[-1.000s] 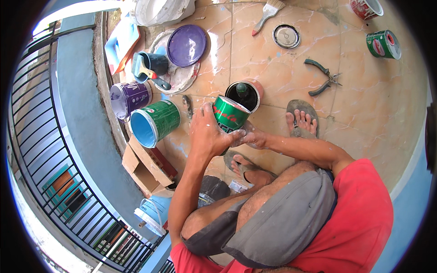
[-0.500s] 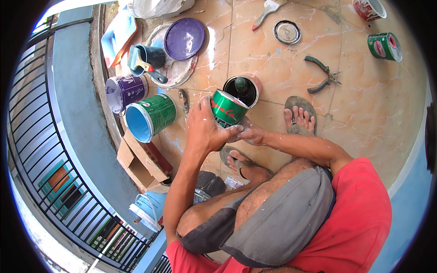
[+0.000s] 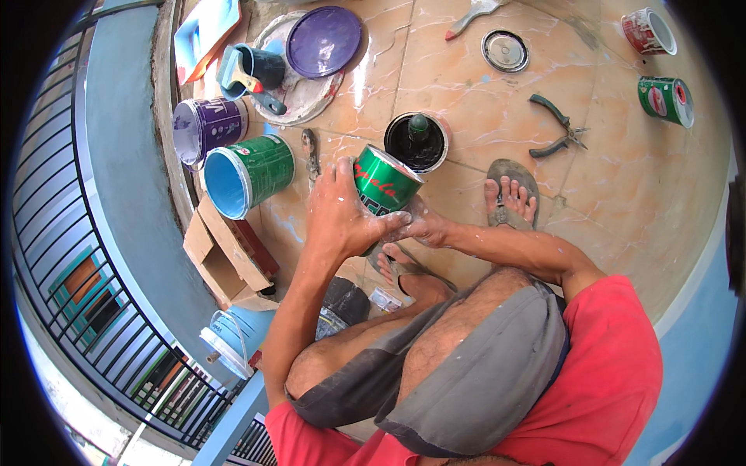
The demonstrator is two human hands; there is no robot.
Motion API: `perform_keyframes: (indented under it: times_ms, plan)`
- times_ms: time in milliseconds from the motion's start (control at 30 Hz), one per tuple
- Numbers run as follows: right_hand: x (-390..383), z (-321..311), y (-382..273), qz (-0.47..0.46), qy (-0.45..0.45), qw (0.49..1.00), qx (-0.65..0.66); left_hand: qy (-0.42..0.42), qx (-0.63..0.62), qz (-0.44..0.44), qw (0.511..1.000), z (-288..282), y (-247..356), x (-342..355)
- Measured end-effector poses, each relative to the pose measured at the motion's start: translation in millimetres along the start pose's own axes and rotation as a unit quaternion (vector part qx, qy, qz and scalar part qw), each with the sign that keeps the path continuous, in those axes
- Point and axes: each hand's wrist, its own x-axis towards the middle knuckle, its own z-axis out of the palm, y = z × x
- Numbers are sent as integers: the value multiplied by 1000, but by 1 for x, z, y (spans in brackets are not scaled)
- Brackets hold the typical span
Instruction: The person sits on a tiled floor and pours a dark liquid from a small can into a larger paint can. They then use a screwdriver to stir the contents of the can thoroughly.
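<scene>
Between my two hands is a green metal can with red and black lettering (image 3: 385, 182), tilted, its top edge toward the far side. My left hand (image 3: 334, 208) wraps its left side, thumb across the front. My right hand (image 3: 424, 223) grips the lower right side, its fingers partly hidden. Both hands have pale paint specks. Just beyond the can, a round tub (image 3: 444, 133) holds black liquid, with a dark green rounded object (image 3: 419, 126) standing in it. The can's contents, if any, cannot be seen.
Pliers (image 3: 561, 133) lie open on the tiles, right. A round metal lid (image 3: 505, 51) and a brush (image 3: 471, 19) lie farther off. To the left are a green pail (image 3: 264, 175), purple pail (image 3: 221, 126), purple lid (image 3: 324, 42) and cardboard box (image 3: 225, 252).
The view has shifted a little. The can now covers less of the black-filled tub, whose near rim shows. Both hands keep their hold.
</scene>
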Motion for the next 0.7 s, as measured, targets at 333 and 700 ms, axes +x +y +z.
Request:
perform_keyframes:
  times_ms: [333, 700]
  plan:
    - [1, 5, -3, -17, 11, 997, -72, 22, -24, 15, 999, 0, -7, -5]
    - [2, 3, -4, -15, 16, 997, -71, 23, -27, 10, 999, 1, -7, -4]
